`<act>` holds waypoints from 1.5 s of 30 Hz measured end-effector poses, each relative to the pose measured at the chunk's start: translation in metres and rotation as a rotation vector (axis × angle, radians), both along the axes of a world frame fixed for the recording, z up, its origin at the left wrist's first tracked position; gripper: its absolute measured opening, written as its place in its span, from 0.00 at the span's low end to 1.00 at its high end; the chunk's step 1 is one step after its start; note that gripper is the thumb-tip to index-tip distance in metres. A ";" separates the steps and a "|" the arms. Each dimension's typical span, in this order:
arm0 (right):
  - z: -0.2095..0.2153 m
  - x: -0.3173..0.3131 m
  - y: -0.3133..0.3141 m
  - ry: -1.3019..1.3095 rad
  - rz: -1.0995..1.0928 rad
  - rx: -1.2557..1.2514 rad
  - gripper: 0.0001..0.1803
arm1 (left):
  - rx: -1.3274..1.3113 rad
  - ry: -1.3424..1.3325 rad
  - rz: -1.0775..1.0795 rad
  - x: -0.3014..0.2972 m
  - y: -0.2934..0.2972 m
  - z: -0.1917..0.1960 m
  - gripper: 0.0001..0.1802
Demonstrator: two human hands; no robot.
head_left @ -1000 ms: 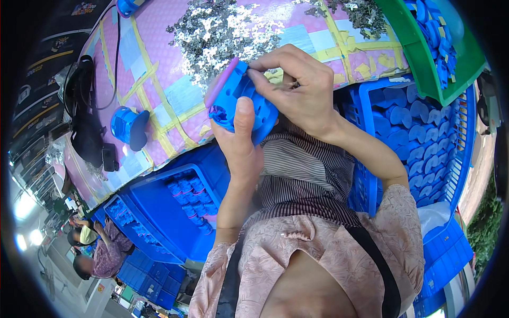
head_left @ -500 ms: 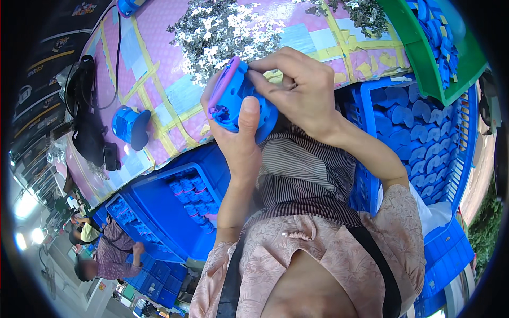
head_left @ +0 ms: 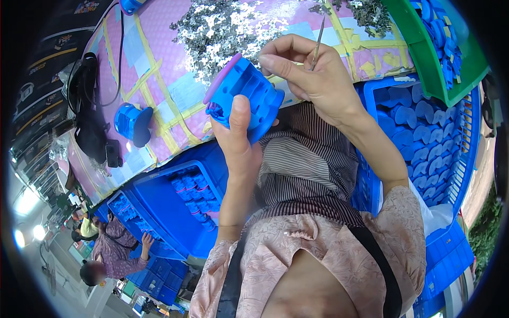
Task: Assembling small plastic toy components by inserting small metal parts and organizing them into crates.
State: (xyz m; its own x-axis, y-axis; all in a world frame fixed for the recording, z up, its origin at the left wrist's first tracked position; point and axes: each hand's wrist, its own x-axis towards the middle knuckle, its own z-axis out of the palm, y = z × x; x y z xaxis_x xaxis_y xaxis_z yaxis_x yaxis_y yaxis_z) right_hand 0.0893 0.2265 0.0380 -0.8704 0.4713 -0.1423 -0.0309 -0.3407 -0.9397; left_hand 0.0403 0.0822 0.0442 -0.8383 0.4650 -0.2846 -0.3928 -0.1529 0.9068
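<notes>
My left hand (head_left: 237, 135) is closed around a blue plastic housing (head_left: 246, 93), holding it tilted above the table's near edge. The housing has open slots in its side and a pink-purple rim (head_left: 222, 78). Just to its right, my right hand (head_left: 323, 79) is raised and apart from it. A thin pointed tool (head_left: 317, 45) is gripped in that hand, its tip sticking up past the knuckles. My right thumb and forefinger meet in a pinch; whether a small part sits between them cannot be made out. Beyond the hands lies a heap of small silvery metal pieces (head_left: 222, 32).
Another blue housing (head_left: 131, 123) stands on the pink, tape-patched table (head_left: 159, 100), near a black strap and cable. A green bin (head_left: 424, 58) and a blue basket (head_left: 466, 138) hold blue parts at right. Blue crates (head_left: 159, 196) are at lower left, with a person (head_left: 116, 246) beyond.
My right hand has drawn back from the housing, and the pointed tool now shows. The housing has turned slightly, exposing more of its slotted side. The person at lower left has moved an arm.
</notes>
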 end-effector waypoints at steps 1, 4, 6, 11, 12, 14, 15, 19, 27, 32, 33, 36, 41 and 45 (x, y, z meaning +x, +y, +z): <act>0.000 0.000 -0.001 -0.009 -0.011 -0.026 0.09 | 0.002 0.005 -0.002 0.000 0.000 0.000 0.40; 0.003 0.001 0.000 -0.017 0.003 -0.034 0.10 | 0.007 0.009 -0.004 0.000 0.001 0.000 0.39; 0.001 0.001 0.000 -0.021 -0.022 -0.003 0.11 | 0.008 0.011 -0.002 0.000 0.001 0.001 0.39; 0.000 0.002 -0.004 -0.061 -0.028 -0.126 0.12 | 0.002 -0.002 -0.032 0.001 -0.001 0.000 0.40; 0.002 0.003 -0.007 -0.074 -0.026 -0.171 0.12 | 0.002 -0.003 -0.032 0.002 -0.001 0.000 0.40; -0.002 0.002 -0.010 -0.087 -0.024 -0.215 0.12 | 0.000 -0.002 -0.022 0.003 0.001 0.000 0.41; -0.009 0.000 -0.014 -0.081 -0.083 -0.106 0.11 | 0.001 -0.002 -0.023 0.004 0.002 0.000 0.41; -0.013 0.001 -0.011 -0.085 -0.118 0.146 0.08 | 0.033 -0.013 -0.037 0.004 -0.001 0.001 0.43; -0.004 0.001 -0.014 0.070 -0.246 0.619 0.08 | -0.089 0.259 0.023 0.003 -0.001 -0.017 0.41; -0.010 -0.002 -0.019 0.173 -0.353 0.790 0.09 | -0.117 0.278 0.017 0.003 -0.002 -0.017 0.41; -0.011 -0.003 -0.019 0.167 -0.349 0.790 0.09 | -0.122 0.280 0.019 0.003 -0.002 -0.018 0.41; -0.003 0.000 -0.014 0.074 -0.211 0.593 0.08 | -0.082 0.217 0.023 0.002 0.001 -0.008 0.41; 0.005 -0.001 -0.002 -0.136 0.062 -0.033 0.08 | -0.033 0.137 0.012 0.003 0.000 -0.010 0.41; 0.005 0.000 -0.001 -0.205 0.048 -0.016 0.07 | -0.132 0.241 -0.008 0.005 0.002 -0.015 0.41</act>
State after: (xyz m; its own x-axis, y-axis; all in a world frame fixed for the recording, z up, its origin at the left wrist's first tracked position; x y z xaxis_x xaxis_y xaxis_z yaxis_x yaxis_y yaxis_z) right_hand 0.0892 0.2251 0.0426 -0.8441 0.4259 -0.3256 0.1768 -0.3522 -0.9191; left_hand 0.0453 0.0841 0.0289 -0.8858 0.4438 -0.1361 -0.1639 -0.0248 0.9862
